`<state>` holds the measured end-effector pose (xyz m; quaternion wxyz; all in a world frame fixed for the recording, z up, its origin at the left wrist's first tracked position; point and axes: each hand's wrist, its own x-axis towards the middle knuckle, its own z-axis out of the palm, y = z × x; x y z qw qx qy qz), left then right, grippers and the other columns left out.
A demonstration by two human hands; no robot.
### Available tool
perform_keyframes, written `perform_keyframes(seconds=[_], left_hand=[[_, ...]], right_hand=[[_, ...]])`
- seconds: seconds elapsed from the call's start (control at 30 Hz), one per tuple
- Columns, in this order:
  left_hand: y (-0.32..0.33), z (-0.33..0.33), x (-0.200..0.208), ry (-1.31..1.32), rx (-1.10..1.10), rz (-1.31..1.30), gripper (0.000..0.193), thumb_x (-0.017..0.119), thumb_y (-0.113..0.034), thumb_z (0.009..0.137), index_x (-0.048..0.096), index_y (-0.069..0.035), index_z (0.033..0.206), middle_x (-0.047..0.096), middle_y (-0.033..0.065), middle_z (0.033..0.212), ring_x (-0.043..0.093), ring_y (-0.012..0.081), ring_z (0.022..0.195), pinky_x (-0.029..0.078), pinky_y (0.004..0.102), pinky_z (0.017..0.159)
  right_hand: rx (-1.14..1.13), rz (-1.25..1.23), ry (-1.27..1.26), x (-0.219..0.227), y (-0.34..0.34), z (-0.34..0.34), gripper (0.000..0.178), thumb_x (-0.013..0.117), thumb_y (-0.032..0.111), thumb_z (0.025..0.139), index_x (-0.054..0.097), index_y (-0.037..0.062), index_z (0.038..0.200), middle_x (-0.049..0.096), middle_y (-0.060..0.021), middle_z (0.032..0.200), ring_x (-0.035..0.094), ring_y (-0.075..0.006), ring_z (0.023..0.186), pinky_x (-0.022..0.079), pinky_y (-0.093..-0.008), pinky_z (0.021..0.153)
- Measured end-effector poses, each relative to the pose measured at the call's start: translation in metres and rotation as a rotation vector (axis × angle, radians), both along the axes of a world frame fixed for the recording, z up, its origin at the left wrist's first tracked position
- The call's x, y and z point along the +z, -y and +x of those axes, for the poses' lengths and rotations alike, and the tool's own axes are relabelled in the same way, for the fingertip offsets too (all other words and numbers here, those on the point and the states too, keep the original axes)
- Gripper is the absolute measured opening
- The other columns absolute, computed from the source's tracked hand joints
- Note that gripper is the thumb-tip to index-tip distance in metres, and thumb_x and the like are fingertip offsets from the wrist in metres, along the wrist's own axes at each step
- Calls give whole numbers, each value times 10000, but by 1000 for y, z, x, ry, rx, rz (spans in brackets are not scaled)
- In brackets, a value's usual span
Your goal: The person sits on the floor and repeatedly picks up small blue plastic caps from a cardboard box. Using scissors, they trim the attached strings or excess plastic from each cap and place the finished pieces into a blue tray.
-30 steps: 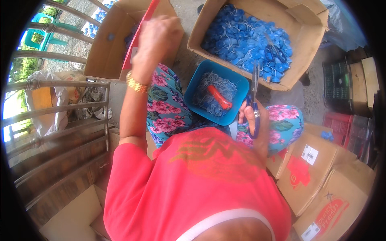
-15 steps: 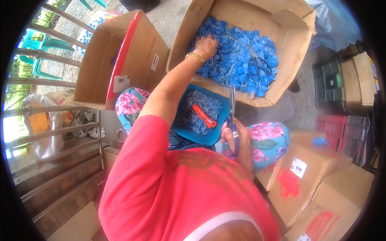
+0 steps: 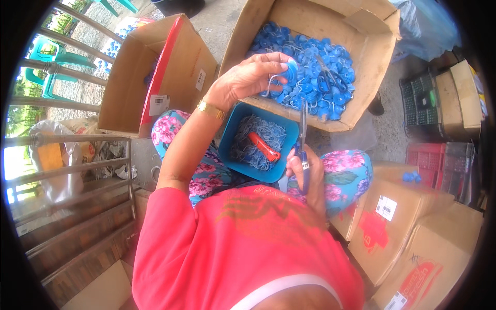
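Note:
Between the thumb and fingers of my left hand (image 3: 251, 76) is a round blue plastic piece (image 3: 291, 71) with a pale string hanging from it. The hand is raised over the near left side of a large cardboard box (image 3: 382, 77) holding many such blue pieces (image 3: 315, 67). My right hand (image 3: 313, 173) grips a pair of blue-handled scissors (image 3: 304, 121), blades pointing away from me. Between my knees stands a teal plastic tub (image 3: 227, 160) with a heap of cut pale-blue string (image 3: 258, 132) and a red-orange tool (image 3: 264, 146) on top. A second pair of scissors (image 3: 330, 77) lies on the blue pieces.
An upright cardboard box (image 3: 181, 77) stands at the left, beside a metal railing (image 3: 77, 139). Closed cardboard boxes (image 3: 372, 227) sit at my right, with a few blue pieces (image 3: 411, 176) on one. Crates (image 3: 421, 106) stand farther right, and a plastic bag (image 3: 426, 31) lies beyond the large box.
My left hand has come up out of the pile and back toward me, now holding a blue piece with string. My right hand keeps the scissors in nearly the same place.

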<state>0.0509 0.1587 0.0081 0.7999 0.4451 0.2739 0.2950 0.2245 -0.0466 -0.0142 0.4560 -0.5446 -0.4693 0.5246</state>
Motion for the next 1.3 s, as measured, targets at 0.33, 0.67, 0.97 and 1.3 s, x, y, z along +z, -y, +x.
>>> perform_keyframes(seconds=[0.33, 0.67, 0.97, 1.3], left_hand=[[84, -19, 28, 169, 43, -45, 323, 536, -234, 965, 534, -36, 1219, 567, 22, 1030, 575, 92, 847, 538, 394, 869], [119, -14, 16, 424, 317, -340, 148, 521, -182, 927, 539, -47, 985, 514, 59, 910, 522, 181, 743, 520, 492, 836], [128, -19, -26, 222, 651, -200, 61, 536, -69, 864, 478, -61, 850, 442, 32, 766, 479, 135, 621, 495, 493, 895], [143, -38, -48, 358, 458, -507, 179, 449, -161, 863, 524, 1, 881, 498, 114, 826, 483, 211, 601, 448, 552, 952]], right_hand=[[-64, 101, 368, 15, 0, -14, 335, 727, 301, 821, 547, 19, 793, 562, -99, 646, 507, -175, 559, 434, -337, 551], [-75, 229, 224, 46, -10, -43, 219, 713, 168, 834, 562, 11, 857, 554, -37, 678, 496, -86, 623, 436, -269, 551], [-97, 228, 320, 24, 4, -32, 215, 691, 212, 845, 574, 32, 845, 569, -35, 642, 517, -112, 572, 430, -274, 541], [-33, 123, 356, 27, 11, -36, 233, 633, 251, 888, 575, 27, 863, 574, -32, 662, 545, -100, 589, 436, -260, 551]])
